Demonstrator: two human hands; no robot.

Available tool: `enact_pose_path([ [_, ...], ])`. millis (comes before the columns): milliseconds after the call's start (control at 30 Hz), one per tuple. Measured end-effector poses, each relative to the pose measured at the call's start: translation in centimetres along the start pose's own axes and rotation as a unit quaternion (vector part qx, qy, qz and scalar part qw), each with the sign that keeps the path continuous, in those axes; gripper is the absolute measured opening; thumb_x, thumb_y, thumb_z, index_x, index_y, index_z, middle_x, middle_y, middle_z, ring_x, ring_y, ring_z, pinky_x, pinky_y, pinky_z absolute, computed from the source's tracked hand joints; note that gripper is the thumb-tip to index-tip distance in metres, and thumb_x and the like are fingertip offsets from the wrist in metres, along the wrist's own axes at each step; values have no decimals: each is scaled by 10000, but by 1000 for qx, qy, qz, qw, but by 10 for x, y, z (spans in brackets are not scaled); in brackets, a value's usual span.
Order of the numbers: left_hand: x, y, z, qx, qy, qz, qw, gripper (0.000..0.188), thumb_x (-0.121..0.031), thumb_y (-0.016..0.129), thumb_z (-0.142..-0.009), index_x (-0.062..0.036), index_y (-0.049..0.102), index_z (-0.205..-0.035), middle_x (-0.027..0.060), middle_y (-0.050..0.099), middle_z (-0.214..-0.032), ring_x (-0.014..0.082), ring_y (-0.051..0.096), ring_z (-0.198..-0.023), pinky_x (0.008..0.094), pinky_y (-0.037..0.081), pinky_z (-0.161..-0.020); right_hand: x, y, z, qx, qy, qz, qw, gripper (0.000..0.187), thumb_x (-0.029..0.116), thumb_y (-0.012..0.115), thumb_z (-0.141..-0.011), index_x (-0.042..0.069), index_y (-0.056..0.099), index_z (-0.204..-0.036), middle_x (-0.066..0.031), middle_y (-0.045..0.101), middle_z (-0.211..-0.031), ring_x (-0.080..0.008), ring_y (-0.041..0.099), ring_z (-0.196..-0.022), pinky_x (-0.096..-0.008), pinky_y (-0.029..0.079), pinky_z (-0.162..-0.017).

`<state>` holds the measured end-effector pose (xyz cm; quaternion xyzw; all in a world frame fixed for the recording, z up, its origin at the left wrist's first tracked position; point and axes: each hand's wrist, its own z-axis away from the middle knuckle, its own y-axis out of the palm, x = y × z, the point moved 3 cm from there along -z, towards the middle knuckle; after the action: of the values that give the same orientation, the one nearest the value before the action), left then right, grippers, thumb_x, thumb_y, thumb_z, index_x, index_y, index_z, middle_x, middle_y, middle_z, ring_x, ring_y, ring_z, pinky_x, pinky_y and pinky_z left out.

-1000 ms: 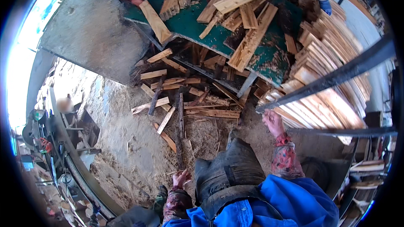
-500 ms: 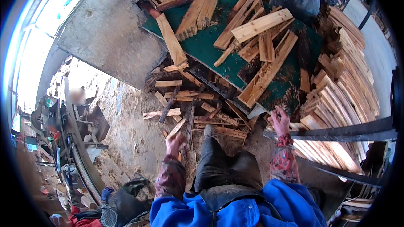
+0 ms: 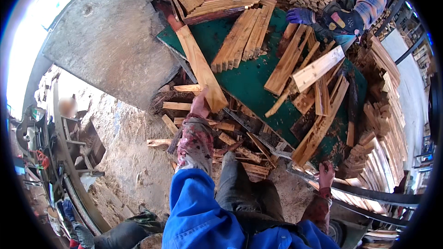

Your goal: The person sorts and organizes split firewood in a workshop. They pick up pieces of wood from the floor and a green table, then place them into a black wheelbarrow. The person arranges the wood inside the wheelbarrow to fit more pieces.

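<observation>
My left hand [image 3: 200, 104] is at the near end of a long pale wooden board [image 3: 197, 62], its fingers closed round the board's left edge. That board slants over the left edge of the green tabletop [image 3: 249, 83], its far end by a reddish-brown piece. Lower right, my right hand [image 3: 326, 174] hovers near the table's near corner with fingers curled and nothing visible in them. Several stepped boards [image 3: 237, 39] lie together on the green top. Right of them is a loose heap with a light board [image 3: 318, 68] on top and a long bark-edged board [image 3: 323, 122] below.
Scrap wood [image 3: 221, 127] lies on the floor under the table's near edge. A grey metal plate [image 3: 120, 37] stands at left. Stacked boards [image 3: 385, 120] and a dark curved bar [image 3: 378, 194] are at right. Across the table is a co-worker's gloved hand [image 3: 300, 16].
My left hand has reached forward from over the floor to the long board's near end and taken hold. My right hand has moved lower in the view. The co-worker's gloved hand now shows over the table.
</observation>
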<state>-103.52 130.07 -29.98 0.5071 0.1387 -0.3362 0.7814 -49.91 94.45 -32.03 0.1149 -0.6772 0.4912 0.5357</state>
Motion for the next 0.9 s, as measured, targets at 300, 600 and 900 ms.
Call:
enact_pose_path([
  [300, -11, -3, 7, -40, 66, -236, 969, 323, -55, 684, -802, 57, 592, -1090, 111, 679, -958, 211, 679, -847, 352, 554, -703, 30, 7, -2, -58, 79, 80, 992, 160, 142, 645, -898, 15, 596, -981, -61, 616, -753, -122, 562, -513, -274, 482, -389],
  [600, -17, 35, 57, -287, 225, -728, 581, 787, -156, 716, -717, 54, 312, -1359, 284, 480, -1168, 464, 490, -1090, 518, 424, -929, -1, 4, -3, -78, 62, 51, 994, 173, 173, 660, -900, 18, 611, -958, -50, 627, -771, -114, 548, -509, -263, 445, -366],
  [900, -18, 29, 102, -376, 222, -753, 492, 896, -172, 764, -656, -18, 337, -1429, 194, 479, -1223, 380, 450, -1148, 475, 347, -987, 18, 6, 2, -35, 91, -14, 995, 204, 173, 654, -914, 5, 613, -1022, -43, 622, -798, -100, 545, -490, -246, 454, -375],
])
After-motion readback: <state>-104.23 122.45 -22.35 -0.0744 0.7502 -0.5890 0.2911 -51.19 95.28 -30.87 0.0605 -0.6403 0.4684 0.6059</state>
